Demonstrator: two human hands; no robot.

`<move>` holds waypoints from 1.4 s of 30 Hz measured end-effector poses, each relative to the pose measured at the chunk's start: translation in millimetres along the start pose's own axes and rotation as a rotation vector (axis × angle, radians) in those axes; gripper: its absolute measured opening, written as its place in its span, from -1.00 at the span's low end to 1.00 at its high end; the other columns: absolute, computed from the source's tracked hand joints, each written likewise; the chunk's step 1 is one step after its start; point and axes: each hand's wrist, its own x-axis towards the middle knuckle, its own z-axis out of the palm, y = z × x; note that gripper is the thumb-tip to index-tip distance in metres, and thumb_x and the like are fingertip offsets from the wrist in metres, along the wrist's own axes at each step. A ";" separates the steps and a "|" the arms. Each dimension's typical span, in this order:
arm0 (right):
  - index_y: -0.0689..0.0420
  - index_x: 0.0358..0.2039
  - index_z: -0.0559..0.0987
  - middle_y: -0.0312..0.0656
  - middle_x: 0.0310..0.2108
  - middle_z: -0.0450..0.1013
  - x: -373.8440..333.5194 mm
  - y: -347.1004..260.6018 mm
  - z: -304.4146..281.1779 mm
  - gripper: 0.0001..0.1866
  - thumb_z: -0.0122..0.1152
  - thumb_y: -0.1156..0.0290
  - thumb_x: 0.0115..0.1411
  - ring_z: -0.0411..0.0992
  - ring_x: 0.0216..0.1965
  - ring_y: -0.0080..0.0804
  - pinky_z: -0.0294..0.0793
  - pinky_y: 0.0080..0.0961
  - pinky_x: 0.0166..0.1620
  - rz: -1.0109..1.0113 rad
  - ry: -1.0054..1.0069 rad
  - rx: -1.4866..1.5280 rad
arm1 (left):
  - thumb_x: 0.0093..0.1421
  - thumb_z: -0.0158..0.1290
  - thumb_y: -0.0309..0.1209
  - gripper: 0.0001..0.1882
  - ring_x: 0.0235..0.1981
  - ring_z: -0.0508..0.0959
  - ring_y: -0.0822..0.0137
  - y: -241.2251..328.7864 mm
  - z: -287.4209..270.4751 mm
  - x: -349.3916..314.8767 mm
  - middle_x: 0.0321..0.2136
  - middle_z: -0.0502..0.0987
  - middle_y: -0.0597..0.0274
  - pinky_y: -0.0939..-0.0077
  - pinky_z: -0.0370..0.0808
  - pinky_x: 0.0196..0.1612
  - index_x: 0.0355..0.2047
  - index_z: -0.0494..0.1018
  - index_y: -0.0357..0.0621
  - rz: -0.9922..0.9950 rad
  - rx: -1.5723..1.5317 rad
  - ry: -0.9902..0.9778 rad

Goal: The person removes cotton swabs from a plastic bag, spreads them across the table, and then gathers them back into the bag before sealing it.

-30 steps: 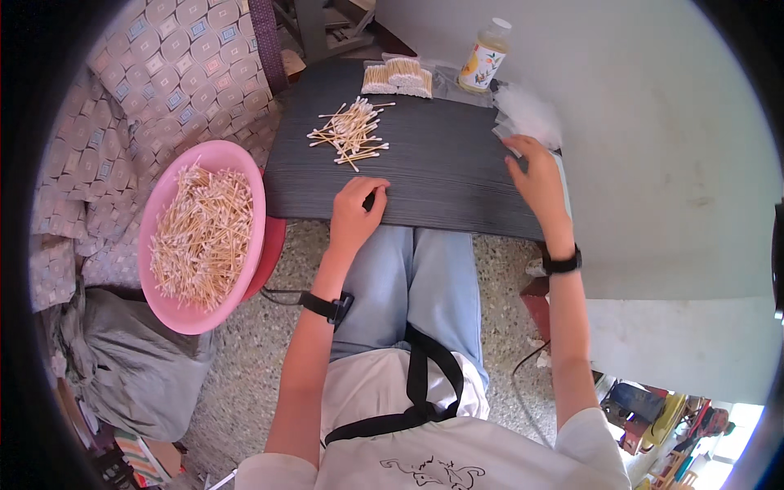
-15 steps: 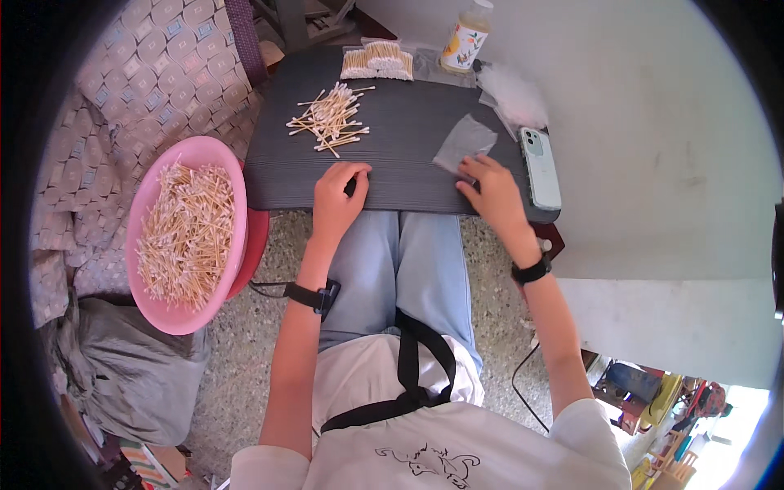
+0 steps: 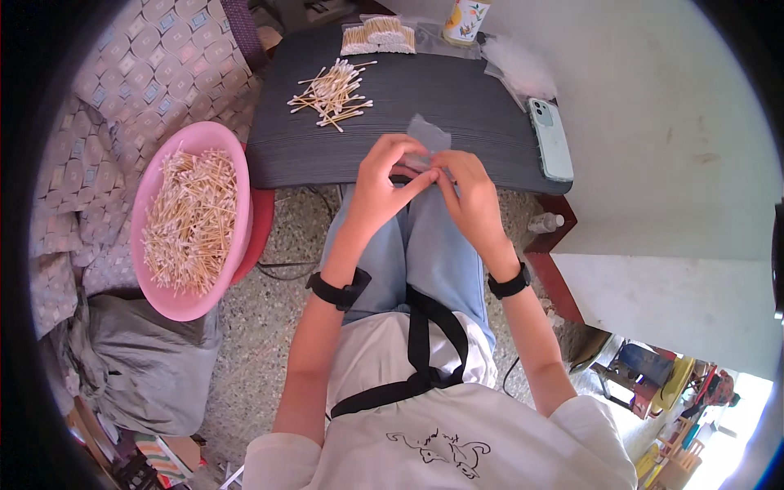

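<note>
A small clear plastic bag [image 3: 429, 133] is up at the table's near edge, between my two hands. My left hand [image 3: 387, 181] is closed at the bag's lower left, thumb and fingers pinching it. From the other side my right hand [image 3: 471, 194] also pinches the bag's near end, the fingertips of both hands almost meeting. Exactly where the fingers grip the film is partly hidden. Beyond my left hand a loose pile of cotton swabs [image 3: 333, 94] lies on the dark table [image 3: 286, 155].
Bundled cotton swabs [image 3: 378, 37] in plastic and a bottle [image 3: 465, 20] stand at the back. Toward the right are a heap of clear bags [image 3: 523, 69] and a phone [image 3: 552, 140]. A pink basin [image 3: 242, 192] full of cotton swabs sits left of the table.
My right hand has brought the plastic bag off the table toward the middle. My left hand has moved right to meet it, and both now grip the bag.
</note>
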 end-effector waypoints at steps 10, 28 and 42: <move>0.25 -0.33 0.47 -0.06 -0.34 0.44 -5.3 -5.7 10.4 -0.85 0.17 0.60 0.04 0.42 -0.29 -0.07 0.41 -0.28 -0.25 0.097 0.060 0.128 | 0.01 0.10 -0.74 -0.84 -0.28 0.55 0.46 -1.6 20.1 -12.1 -0.33 0.48 0.22 0.62 0.55 -0.21 -0.41 0.40 -0.31 -0.101 -0.094 0.232; 0.20 -0.40 0.46 -0.17 -0.41 0.30 -10.0 -6.3 26.4 -0.78 0.10 0.75 -0.09 0.31 -0.55 -0.37 0.33 -0.46 -0.48 0.175 0.204 0.003 | -0.13 0.06 -0.70 -0.75 -0.62 0.42 0.13 0.1 35.6 -15.2 -0.56 0.29 0.17 0.28 0.35 -0.56 -0.54 0.23 -0.14 0.110 0.507 0.252; 0.20 -0.38 0.46 -0.16 -0.35 0.41 -8.6 -12.4 7.8 -0.84 0.15 0.65 -0.03 0.48 -0.45 -0.29 0.46 -0.44 -0.42 0.229 0.205 0.036 | -0.07 0.03 -0.72 -0.77 -0.55 0.43 0.11 5.4 48.6 -10.9 -0.49 0.35 0.10 0.31 0.36 -0.51 -0.42 0.29 -0.20 0.102 0.354 0.267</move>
